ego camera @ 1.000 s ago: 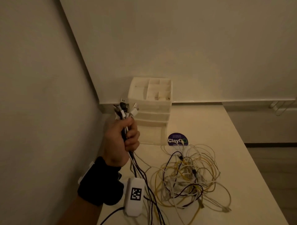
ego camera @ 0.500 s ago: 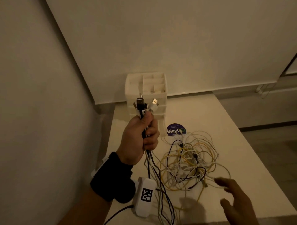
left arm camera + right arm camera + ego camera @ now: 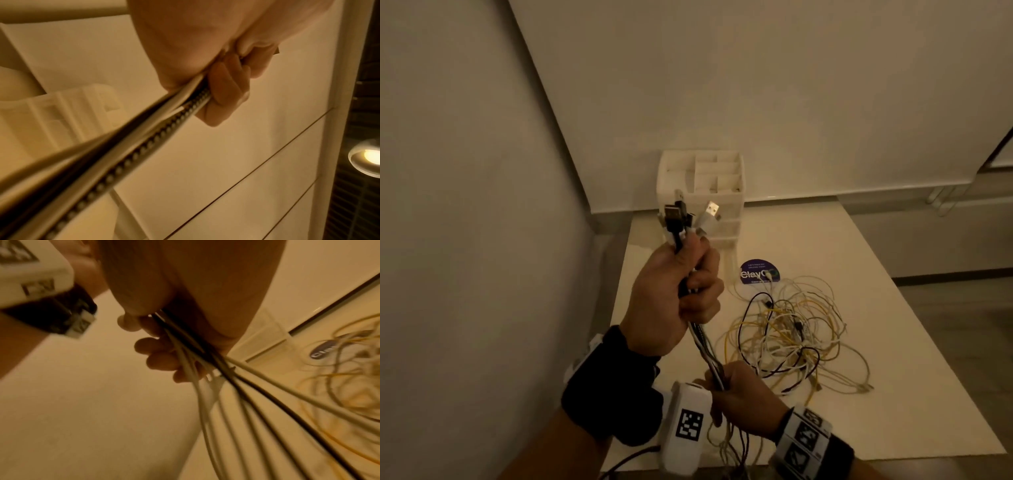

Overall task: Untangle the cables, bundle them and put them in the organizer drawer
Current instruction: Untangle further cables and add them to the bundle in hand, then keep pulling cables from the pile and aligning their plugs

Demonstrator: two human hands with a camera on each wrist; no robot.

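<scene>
My left hand (image 3: 681,291) is raised over the table and grips a bundle of black and white cables (image 3: 702,342) near their plugs (image 3: 688,216), which stick up above the fist. Lower down, my right hand (image 3: 736,394) curls round the same bundle (image 3: 205,356). The left wrist view shows fingers (image 3: 226,91) clamped on the cables (image 3: 144,142). A tangle of yellow, white and black cables (image 3: 791,329) lies on the table to the right. The white drawer organizer (image 3: 702,192) stands at the back by the wall, its drawers closed.
A round dark sticker (image 3: 758,272) lies on the white table (image 3: 893,394) in front of the organizer. Walls close in at the left and back. The table's right edge drops to the floor. Cable ends hang over the near edge.
My right hand came in from the lower right and took hold of the bundle below my left hand. The left hand stayed raised with the plugs up.
</scene>
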